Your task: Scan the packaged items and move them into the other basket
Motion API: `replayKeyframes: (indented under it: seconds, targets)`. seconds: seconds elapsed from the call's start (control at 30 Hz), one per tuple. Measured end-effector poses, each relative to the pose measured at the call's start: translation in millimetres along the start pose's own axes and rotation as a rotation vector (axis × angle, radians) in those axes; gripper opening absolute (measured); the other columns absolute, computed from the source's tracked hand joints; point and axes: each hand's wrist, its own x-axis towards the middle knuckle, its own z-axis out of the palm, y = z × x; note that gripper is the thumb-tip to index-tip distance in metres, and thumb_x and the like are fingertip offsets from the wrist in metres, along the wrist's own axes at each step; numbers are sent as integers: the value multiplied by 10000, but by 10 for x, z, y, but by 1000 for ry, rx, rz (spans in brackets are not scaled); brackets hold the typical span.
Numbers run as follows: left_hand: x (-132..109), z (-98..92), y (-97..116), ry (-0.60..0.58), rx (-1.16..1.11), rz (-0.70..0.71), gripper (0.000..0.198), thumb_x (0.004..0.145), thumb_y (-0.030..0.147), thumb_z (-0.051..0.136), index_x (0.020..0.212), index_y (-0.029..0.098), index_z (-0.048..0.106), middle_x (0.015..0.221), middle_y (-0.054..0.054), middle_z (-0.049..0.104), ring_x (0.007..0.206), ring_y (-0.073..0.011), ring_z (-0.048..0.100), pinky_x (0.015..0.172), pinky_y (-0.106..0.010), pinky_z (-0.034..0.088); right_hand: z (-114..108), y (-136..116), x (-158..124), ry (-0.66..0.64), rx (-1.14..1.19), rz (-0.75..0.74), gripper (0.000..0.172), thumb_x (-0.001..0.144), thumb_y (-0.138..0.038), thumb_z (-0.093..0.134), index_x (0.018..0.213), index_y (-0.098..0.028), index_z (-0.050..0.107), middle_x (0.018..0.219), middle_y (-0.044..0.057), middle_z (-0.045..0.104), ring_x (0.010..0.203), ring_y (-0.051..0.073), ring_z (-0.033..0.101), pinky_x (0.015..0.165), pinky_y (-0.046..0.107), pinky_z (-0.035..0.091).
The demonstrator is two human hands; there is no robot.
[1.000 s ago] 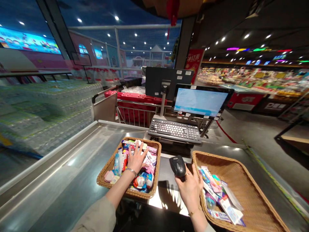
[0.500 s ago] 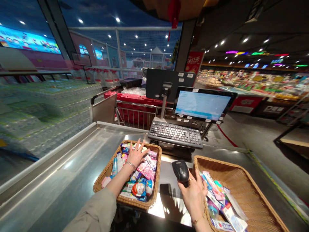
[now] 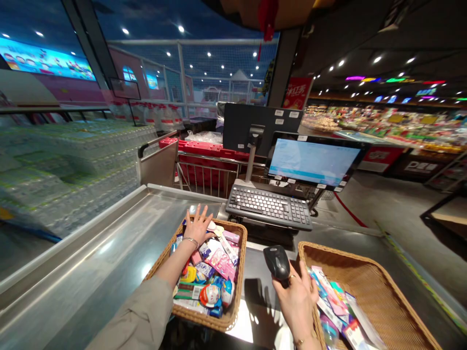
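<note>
Right hand [image 3: 296, 306] closed on handheld scanner [image 3: 277, 262], just beside right basket [image 3: 365, 277]. Left hand [image 3: 199, 226] open, fingers spread, at far rim of left basket [image 3: 239, 287], nearer its packaged goods [image 3: 219, 262] than right hand.

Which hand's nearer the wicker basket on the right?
Right. The right hand holds a black handheld scanner beside that wicker basket's rim. The left hand is farther away, at the far rim of the other wicker basket.
</note>
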Motion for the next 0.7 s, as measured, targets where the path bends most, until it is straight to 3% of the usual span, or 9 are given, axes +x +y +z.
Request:
replayKeyframes:
  seconds: [0.4,0.7]
  targets:
    - [-161,61,136,20,-24,-59,499,906,513,453,1332,273,552,1555,-79,335,1486,-342,46,1102,-701,-121,61,-31,4,6,23,0,337,787,-408,483,966,-226,703,1206,59,676,1350,310,374,1086,521,216]
    - [-87,-31,184,77,-54,-32,243,877,389,562,1048,302,711,1484,-33,459,1471,-358,145,1103,-716,-123,13,-23,-47,-36,21,20,385,786,-418,479,1041,-222,691,1252,58,651,1364,303,358,1105,515,190]
